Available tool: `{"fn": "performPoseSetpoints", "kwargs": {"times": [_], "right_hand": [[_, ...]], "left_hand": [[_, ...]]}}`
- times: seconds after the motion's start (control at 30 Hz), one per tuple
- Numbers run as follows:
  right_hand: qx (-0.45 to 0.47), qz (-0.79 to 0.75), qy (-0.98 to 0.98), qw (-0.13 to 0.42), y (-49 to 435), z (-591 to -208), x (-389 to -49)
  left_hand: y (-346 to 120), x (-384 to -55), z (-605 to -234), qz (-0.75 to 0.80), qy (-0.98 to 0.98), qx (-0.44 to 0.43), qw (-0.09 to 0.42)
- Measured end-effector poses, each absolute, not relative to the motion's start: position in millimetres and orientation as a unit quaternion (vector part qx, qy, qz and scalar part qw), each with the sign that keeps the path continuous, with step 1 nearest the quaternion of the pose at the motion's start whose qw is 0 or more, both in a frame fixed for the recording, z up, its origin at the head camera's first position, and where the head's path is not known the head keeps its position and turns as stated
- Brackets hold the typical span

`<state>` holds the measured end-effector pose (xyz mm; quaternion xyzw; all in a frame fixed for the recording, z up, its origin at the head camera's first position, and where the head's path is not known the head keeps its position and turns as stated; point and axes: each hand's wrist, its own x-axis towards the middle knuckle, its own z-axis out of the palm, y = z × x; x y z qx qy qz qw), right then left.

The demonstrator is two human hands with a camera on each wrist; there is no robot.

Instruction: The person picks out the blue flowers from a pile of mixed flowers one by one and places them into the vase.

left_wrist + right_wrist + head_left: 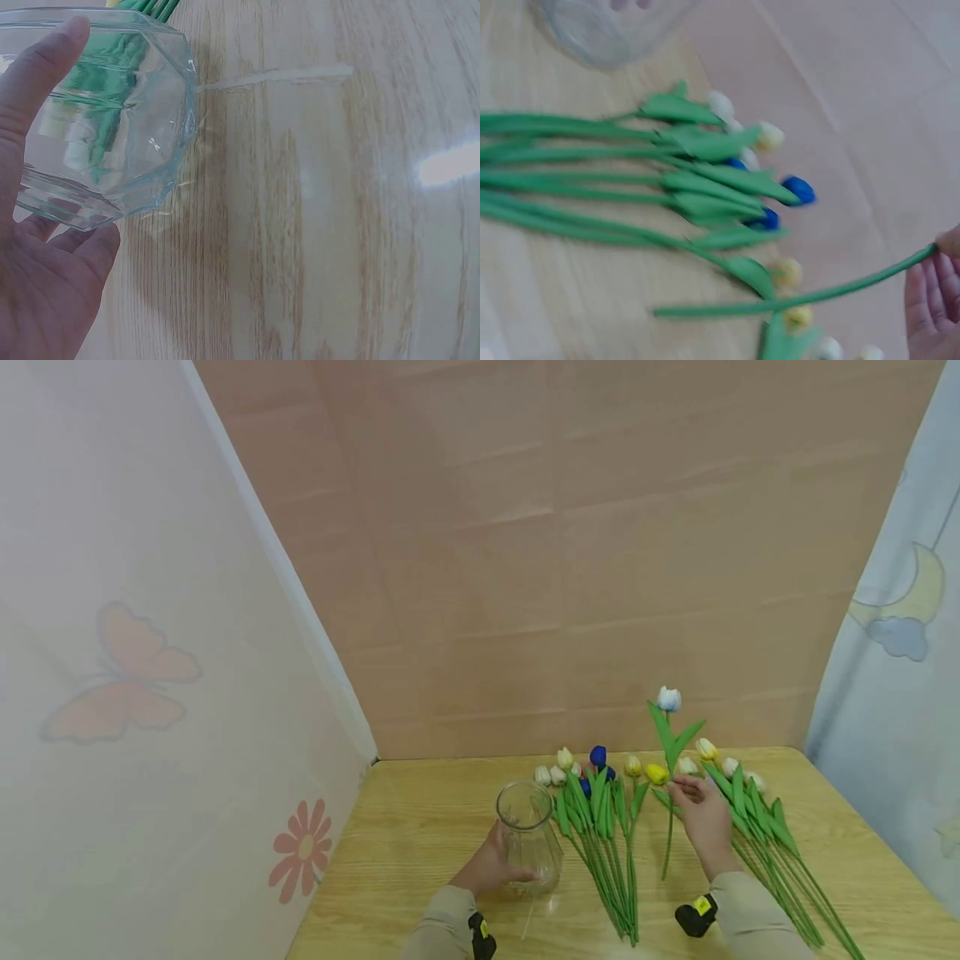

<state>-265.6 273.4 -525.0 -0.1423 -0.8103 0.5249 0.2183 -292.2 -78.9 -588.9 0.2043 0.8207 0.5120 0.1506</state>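
Right hand [702,820]: one, to the right of the vase, thumb and fingertips brought together in a pinch on a single stem.
Held tulip [667,742]: one, lifted upright to the right of the vase and apart from it; one bluish-white head on top, two large leaves below.
Left hand [491,864]: one, at the vase's left side, curved around the glass, thumb on one side and fingers on the other.
Glass vase [534,839]: one, clear, mouth up, no stems inside; whether its base touches the table [405,827] I can't tell from where I stand.
Nearer bunch [597,818]: just right of the vase; I count three blue heads [597,756], three white, one cream and one yellow, the stems overlapping too much to number.
Farther bunch [761,818]: well to the right of the vase; one yellow head [657,774], one yellow-and-white and three white show, others perhaps hidden by the hand.
Wrist devices [696,916]: two, black with a yellow patch, one on each wrist, nearer the person than the vase.
Sleeves [757,914]: two, beige, one either side of the vase.
Brown backdrop [465,610]: one, behind the vase.
Printed butterfly [127,681]: one, on the sheet left of the vase, with one red flower [301,850].
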Motion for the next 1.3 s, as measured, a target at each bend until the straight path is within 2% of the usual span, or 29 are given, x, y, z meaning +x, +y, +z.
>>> {"fn": "performPoseSetpoints", "kwargs": {"times": [0.13,0.23,0.5,0.63,0.83,1.1,1.3], "right_hand": [[-0.132,0.463,-0.829,0.286,290,-518,-263],[-0.110,0.400,-0.863,0.288,303,-516,-258],[-0.067,0.279,-0.942,0.177,323,-532,-247],[-0.059,0.242,-0.954,0.166,331,-548,-245],[-0.086,0.233,-0.963,0.107,338,-561,-244],[-0.113,0.223,-0.967,0.055,346,-578,-242],[-0.102,0.231,-0.966,0.056,348,-582,-244]], "left_hand": [[-80,-291,-588,0.509,0.824,0.200,0.152],[-80,-292,-589,0.507,0.825,0.196,0.154],[-80,-293,-591,0.513,0.822,0.191,0.154],[-80,-292,-590,0.513,0.822,0.194,0.151],[-79,-292,-589,0.511,0.824,0.190,0.153],[-79,-292,-589,0.509,0.826,0.187,0.153],[-78,-292,-589,0.508,0.828,0.181,0.153]]}}
